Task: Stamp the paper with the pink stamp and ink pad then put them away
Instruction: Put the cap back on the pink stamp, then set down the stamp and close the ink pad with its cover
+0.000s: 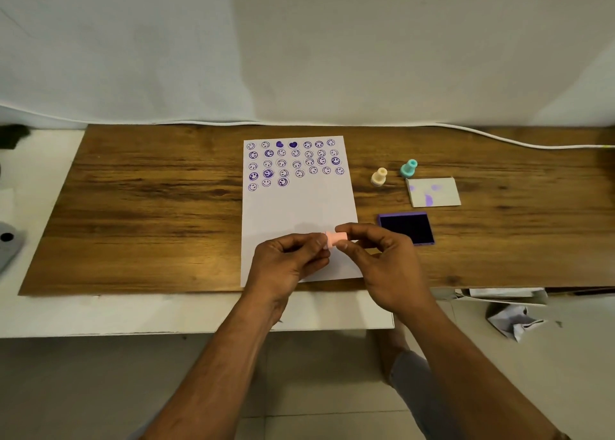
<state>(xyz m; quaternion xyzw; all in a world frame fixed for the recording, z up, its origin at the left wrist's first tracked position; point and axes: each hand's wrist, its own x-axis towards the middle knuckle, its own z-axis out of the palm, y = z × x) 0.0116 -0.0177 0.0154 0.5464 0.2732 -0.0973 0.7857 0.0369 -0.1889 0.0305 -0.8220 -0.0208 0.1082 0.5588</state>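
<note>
A white paper (299, 206) lies on the wooden board, its upper part covered with several rows of purple smiley and heart prints. Above its lower end, my left hand (288, 261) and my right hand (382, 260) both pinch the small pink stamp (335, 239), held sideways between the fingertips. The open purple ink pad (407, 228) sits just right of the paper, close to my right hand.
A cream stamp (378, 177) and a teal stamp (408, 168) stand right of the paper. The ink pad's pale lid (434, 191) lies behind the pad. A white cable (499, 138) runs along the board's back edge. Crumpled paper (514, 320) lies on the floor at right.
</note>
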